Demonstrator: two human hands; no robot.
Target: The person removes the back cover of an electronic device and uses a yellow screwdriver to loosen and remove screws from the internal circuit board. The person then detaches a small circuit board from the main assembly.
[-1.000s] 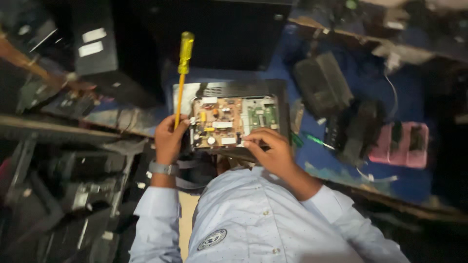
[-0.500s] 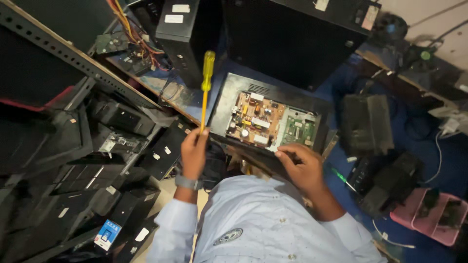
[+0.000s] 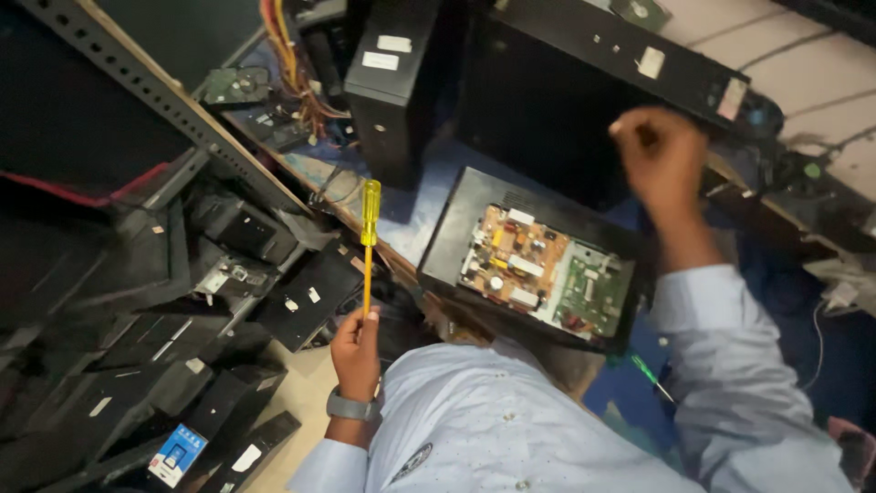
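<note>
The fingers [image 3: 349, 321] of the left hand [image 3: 356, 351] are clenched around the thin shaft of a screwdriver [image 3: 369, 239], which stands nearly upright with its yellow handle at the top. The screwdriver sits just left of an open black case [image 3: 461, 224] that lies flat on a blue table top [image 3: 415, 219]. Inside the case are a tan circuit board [image 3: 513, 260] and, beside it on the right, a green circuit board [image 3: 591, 294].

The right hand [image 3: 664, 155] is raised above the far right corner of the case, apart from it, its fingers curled into a loose fist; whether they hold anything cannot be told. A grey watch [image 3: 351, 407] sits on the left wrist.

Behind the case stands a tall black computer tower [image 3: 394, 82], with a bundle of coloured wires [image 3: 292, 64] to its left. Left of the case, past a slanting metal rail [image 3: 164, 105], lies a heap of dark flat devices [image 3: 182, 347]. A green-handled tool [image 3: 650, 374] lies just below the case's near right corner.
</note>
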